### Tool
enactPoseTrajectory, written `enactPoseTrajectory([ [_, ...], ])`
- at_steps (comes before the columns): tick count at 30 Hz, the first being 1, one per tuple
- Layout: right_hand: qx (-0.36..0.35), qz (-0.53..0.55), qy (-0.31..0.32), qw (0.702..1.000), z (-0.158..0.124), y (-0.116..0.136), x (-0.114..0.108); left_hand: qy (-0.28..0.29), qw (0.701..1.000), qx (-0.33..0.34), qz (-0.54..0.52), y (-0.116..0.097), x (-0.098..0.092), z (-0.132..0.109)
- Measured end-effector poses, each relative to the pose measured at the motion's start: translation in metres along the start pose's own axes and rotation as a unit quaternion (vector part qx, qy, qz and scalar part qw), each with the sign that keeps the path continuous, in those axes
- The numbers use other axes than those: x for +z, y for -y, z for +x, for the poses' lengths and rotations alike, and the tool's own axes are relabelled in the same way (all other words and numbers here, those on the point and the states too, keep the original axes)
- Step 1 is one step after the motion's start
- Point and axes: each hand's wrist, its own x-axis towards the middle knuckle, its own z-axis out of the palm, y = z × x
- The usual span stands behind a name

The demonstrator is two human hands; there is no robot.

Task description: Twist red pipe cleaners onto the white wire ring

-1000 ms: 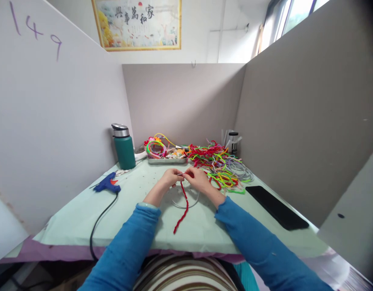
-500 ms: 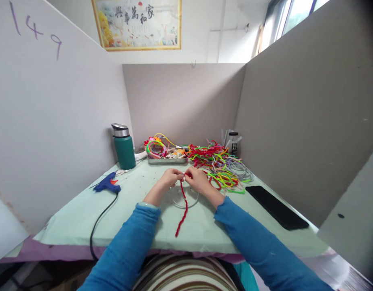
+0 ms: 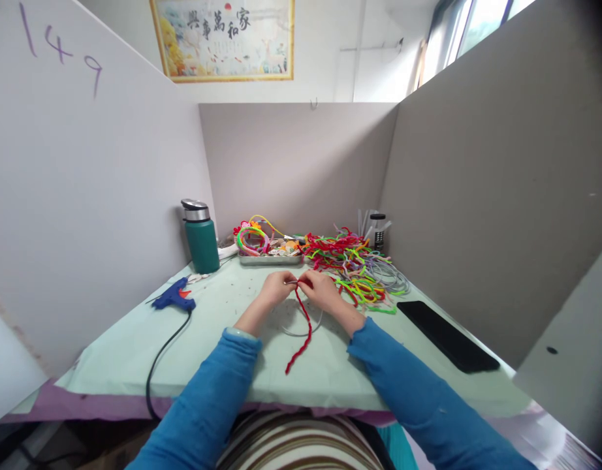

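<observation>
My left hand (image 3: 276, 288) and my right hand (image 3: 319, 290) meet over the middle of the table, both pinched. Between them they hold the top of a red pipe cleaner (image 3: 303, 333) and the end of a thin grey hoop (image 3: 301, 326). The red pipe cleaner hangs down from my fingers in a wavy line toward the table's front edge. The hoop curves on the pale green table cover (image 3: 217, 339) below my hands. Both sleeves are blue.
A blue glue gun (image 3: 172, 297) with a black cord lies left. A green flask (image 3: 201, 238) stands back left, a metal tray (image 3: 269, 256) of craft bits beside it. A pile of coloured pipe cleaners (image 3: 354, 264) lies back right. A black phone (image 3: 450, 334) lies right. Partition walls surround the table.
The loose lower end of the red pipe cleaner has swung slightly to the right and bent more. My hands have stayed in nearly the same place.
</observation>
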Motion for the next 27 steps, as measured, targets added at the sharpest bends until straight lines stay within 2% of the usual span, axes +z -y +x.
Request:
enactPoseTrajectory([
  [6,0.003,0.010,0.006,1.000,0.0014,-0.0014,-0.0007,0.009,0.994,0.058,0.097,0.0018,0.0009,-0.0024],
  [12,-0.004,0.024,0.013,1.000,0.0031,-0.0040,-0.0010,0.010,0.987,0.099,0.128,0.0003,-0.0014,-0.0043],
  [18,-0.014,0.045,0.025,0.999,0.0050,-0.0057,-0.0059,0.017,0.991,0.089,0.097,-0.0008,-0.0037,-0.0038],
  [27,-0.039,0.040,0.046,0.997,0.0063,-0.0073,-0.0091,0.037,0.998,0.036,0.022,0.0002,-0.0061,-0.0005],
])
